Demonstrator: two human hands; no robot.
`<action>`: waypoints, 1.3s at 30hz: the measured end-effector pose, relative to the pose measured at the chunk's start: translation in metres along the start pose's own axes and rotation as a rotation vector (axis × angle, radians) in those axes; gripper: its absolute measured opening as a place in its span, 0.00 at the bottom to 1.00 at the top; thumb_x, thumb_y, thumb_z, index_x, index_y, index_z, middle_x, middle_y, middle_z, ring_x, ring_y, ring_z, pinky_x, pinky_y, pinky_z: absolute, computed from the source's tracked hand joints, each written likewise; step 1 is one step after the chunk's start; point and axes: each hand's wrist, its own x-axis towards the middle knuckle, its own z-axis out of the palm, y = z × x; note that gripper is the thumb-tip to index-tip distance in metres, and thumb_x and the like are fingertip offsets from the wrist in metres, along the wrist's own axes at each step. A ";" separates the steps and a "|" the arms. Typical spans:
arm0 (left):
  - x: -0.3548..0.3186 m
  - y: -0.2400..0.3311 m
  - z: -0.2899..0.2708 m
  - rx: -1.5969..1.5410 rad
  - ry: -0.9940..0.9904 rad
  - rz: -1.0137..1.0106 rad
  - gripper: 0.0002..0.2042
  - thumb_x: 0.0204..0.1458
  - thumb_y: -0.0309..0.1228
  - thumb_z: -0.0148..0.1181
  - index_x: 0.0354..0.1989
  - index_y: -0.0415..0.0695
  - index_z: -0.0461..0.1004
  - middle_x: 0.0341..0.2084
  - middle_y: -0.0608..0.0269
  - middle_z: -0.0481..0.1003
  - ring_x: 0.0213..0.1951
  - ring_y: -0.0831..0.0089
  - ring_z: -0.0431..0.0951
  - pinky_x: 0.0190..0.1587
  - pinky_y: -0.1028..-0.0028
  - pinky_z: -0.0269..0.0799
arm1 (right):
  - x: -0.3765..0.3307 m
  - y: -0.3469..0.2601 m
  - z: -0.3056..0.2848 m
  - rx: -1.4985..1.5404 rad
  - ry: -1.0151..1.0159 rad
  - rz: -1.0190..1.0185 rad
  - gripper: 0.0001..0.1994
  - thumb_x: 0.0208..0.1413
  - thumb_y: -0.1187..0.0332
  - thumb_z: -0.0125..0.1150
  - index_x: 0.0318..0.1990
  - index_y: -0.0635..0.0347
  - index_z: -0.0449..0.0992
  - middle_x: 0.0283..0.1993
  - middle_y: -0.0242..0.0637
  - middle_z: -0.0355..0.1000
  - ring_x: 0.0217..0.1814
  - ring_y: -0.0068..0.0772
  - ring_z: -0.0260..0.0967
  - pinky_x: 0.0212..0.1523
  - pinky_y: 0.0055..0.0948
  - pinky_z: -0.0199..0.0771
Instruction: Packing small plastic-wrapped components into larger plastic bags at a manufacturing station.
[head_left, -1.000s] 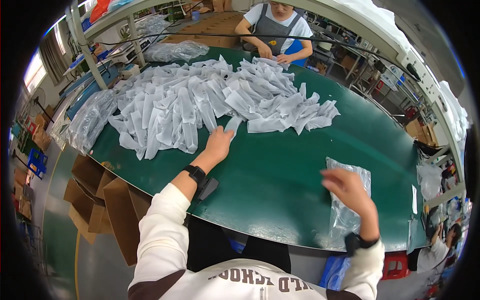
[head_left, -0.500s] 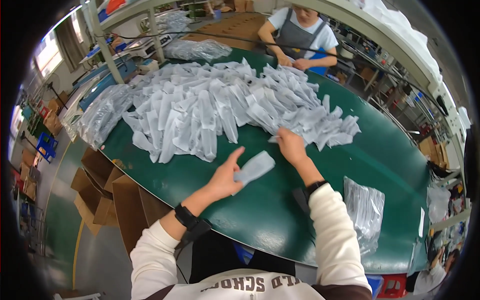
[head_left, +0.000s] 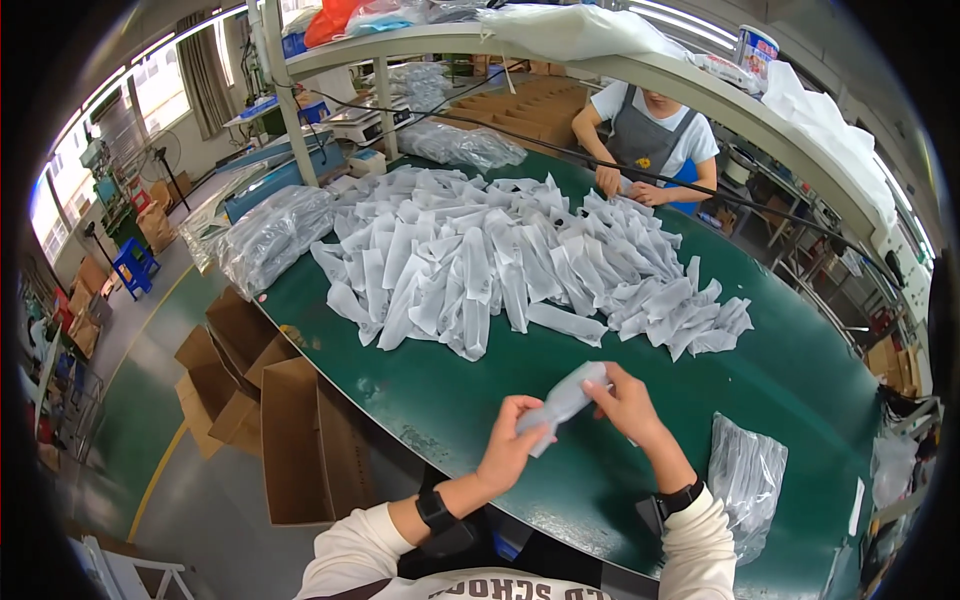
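Observation:
A slim pouch of frosted, whitish plastic (head_left: pixel 568 398) is stretched between my two hands above the green table (head_left: pixel 400 390), tilted up to the right. My left hand (head_left: pixel 510 447) has its fingers closed round the lower end. At the upper end, my right hand (head_left: pixel 632 408) pinches the pouch between thumb and fingers. What lies inside it cannot be made out. Beyond my hands spreads a wide heap of similar frosted pouches (head_left: pixel 480 260). One single pouch (head_left: pixel 566 322) lies at the heap's near edge.
A clear bag of packed pieces (head_left: pixel 745 485) lies to my right. Another clear plastic bundle (head_left: pixel 275 238) sits at the table's left edge, above open cardboard boxes (head_left: pixel 300 440) on the floor. Across the table a co-worker (head_left: pixel 655 140) handles pouches under an overhead shelf (head_left: pixel 450 40).
My right hand has come back from the heap's edge to the pouch in my left hand. Both hands now hold it. The view has tilted up.

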 end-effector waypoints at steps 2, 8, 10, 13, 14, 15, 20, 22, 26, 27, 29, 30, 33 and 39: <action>-0.008 -0.002 0.013 0.219 -0.057 0.115 0.23 0.58 0.23 0.58 0.61 0.39 0.59 0.50 0.59 0.68 0.48 0.73 0.73 0.55 0.69 0.70 | -0.001 -0.007 0.003 0.191 -0.165 0.082 0.07 0.60 0.69 0.58 0.40 0.61 0.77 0.28 0.41 0.74 0.27 0.43 0.73 0.30 0.33 0.72; -0.014 0.007 0.031 0.180 -0.110 0.158 0.26 0.56 0.27 0.60 0.63 0.40 0.59 0.50 0.56 0.70 0.52 0.68 0.72 0.55 0.68 0.69 | -0.018 -0.051 0.000 0.134 -0.180 -0.339 0.08 0.60 0.66 0.61 0.34 0.62 0.77 0.29 0.44 0.73 0.29 0.44 0.73 0.30 0.36 0.70; -0.009 -0.003 0.024 0.451 -0.126 0.228 0.27 0.57 0.27 0.60 0.64 0.41 0.58 0.51 0.55 0.70 0.54 0.68 0.72 0.55 0.68 0.69 | -0.017 -0.053 -0.005 0.073 -0.247 -0.416 0.09 0.60 0.66 0.61 0.34 0.63 0.77 0.28 0.43 0.73 0.28 0.41 0.72 0.30 0.35 0.70; -0.008 0.004 0.020 0.415 -0.164 0.112 0.27 0.57 0.25 0.59 0.65 0.42 0.58 0.51 0.55 0.70 0.52 0.67 0.74 0.54 0.69 0.70 | -0.022 -0.048 -0.005 0.219 -0.349 -0.245 0.05 0.60 0.70 0.61 0.37 0.63 0.78 0.29 0.40 0.73 0.28 0.29 0.71 0.31 0.30 0.71; -0.007 0.000 0.016 0.280 -0.107 0.097 0.29 0.57 0.24 0.58 0.67 0.43 0.55 0.49 0.57 0.70 0.50 0.70 0.74 0.54 0.69 0.71 | -0.021 -0.055 -0.005 0.387 -0.322 -0.125 0.06 0.59 0.70 0.62 0.38 0.63 0.78 0.31 0.41 0.74 0.29 0.30 0.71 0.32 0.29 0.72; -0.008 -0.003 0.012 0.148 -0.045 0.080 0.32 0.57 0.22 0.58 0.70 0.44 0.52 0.48 0.60 0.71 0.48 0.72 0.74 0.54 0.69 0.71 | -0.021 -0.059 -0.008 0.552 -0.286 -0.004 0.06 0.58 0.70 0.63 0.39 0.63 0.78 0.33 0.42 0.75 0.30 0.30 0.72 0.32 0.29 0.73; -0.009 0.012 0.005 -0.165 0.085 0.046 0.36 0.54 0.18 0.58 0.71 0.48 0.51 0.43 0.61 0.72 0.43 0.74 0.75 0.48 0.72 0.74 | -0.042 0.017 -0.028 -0.149 0.016 -0.052 0.13 0.53 0.67 0.67 0.43 0.63 0.77 0.36 0.45 0.75 0.35 0.39 0.74 0.37 0.34 0.75; -0.008 0.011 -0.012 -0.044 0.081 0.103 0.37 0.51 0.16 0.60 0.71 0.48 0.53 0.43 0.60 0.71 0.42 0.74 0.75 0.47 0.72 0.74 | -0.058 0.039 -0.037 -0.651 0.020 -0.094 0.16 0.49 0.66 0.69 0.44 0.63 0.77 0.37 0.47 0.75 0.38 0.45 0.75 0.39 0.39 0.75; -0.010 0.027 -0.059 0.493 0.035 0.069 0.35 0.48 0.17 0.64 0.67 0.48 0.61 0.38 0.62 0.73 0.40 0.71 0.77 0.45 0.70 0.75 | -0.073 0.072 -0.031 -0.565 -0.118 -0.121 0.20 0.45 0.67 0.70 0.46 0.63 0.74 0.40 0.49 0.74 0.40 0.52 0.74 0.42 0.43 0.74; -0.010 0.035 -0.065 0.495 0.034 0.062 0.35 0.48 0.17 0.64 0.67 0.48 0.61 0.38 0.62 0.73 0.40 0.71 0.77 0.45 0.70 0.75 | -0.074 0.069 -0.030 -0.562 -0.122 -0.116 0.20 0.45 0.67 0.70 0.46 0.63 0.74 0.40 0.49 0.74 0.40 0.52 0.74 0.42 0.43 0.74; -0.010 0.058 -0.075 0.855 -0.159 0.090 0.29 0.46 0.19 0.67 0.61 0.45 0.69 0.37 0.61 0.74 0.40 0.69 0.76 0.45 0.69 0.73 | -0.071 0.061 -0.027 -0.401 -0.162 0.019 0.19 0.44 0.70 0.67 0.44 0.64 0.71 0.41 0.51 0.73 0.42 0.54 0.73 0.43 0.43 0.74; -0.011 0.067 -0.075 1.033 -0.258 0.105 0.27 0.45 0.20 0.68 0.57 0.44 0.73 0.36 0.61 0.74 0.40 0.68 0.76 0.45 0.68 0.73 | -0.069 0.058 -0.024 -0.321 -0.182 0.084 0.18 0.44 0.72 0.65 0.44 0.64 0.69 0.41 0.53 0.73 0.43 0.54 0.72 0.43 0.43 0.74; -0.013 0.079 -0.072 1.286 -0.408 0.235 0.20 0.46 0.24 0.68 0.50 0.42 0.77 0.36 0.59 0.75 0.41 0.65 0.75 0.45 0.68 0.70 | -0.062 0.056 -0.016 -0.190 -0.183 0.152 0.20 0.47 0.69 0.67 0.47 0.63 0.69 0.39 0.47 0.74 0.40 0.48 0.73 0.43 0.39 0.74; -0.020 0.092 -0.059 1.614 -0.659 0.350 0.12 0.48 0.29 0.65 0.42 0.40 0.76 0.34 0.57 0.74 0.42 0.59 0.72 0.45 0.67 0.68 | -0.049 0.035 -0.004 0.658 0.049 0.154 0.18 0.55 0.65 0.66 0.50 0.59 0.69 0.35 0.36 0.73 0.37 0.33 0.74 0.41 0.33 0.75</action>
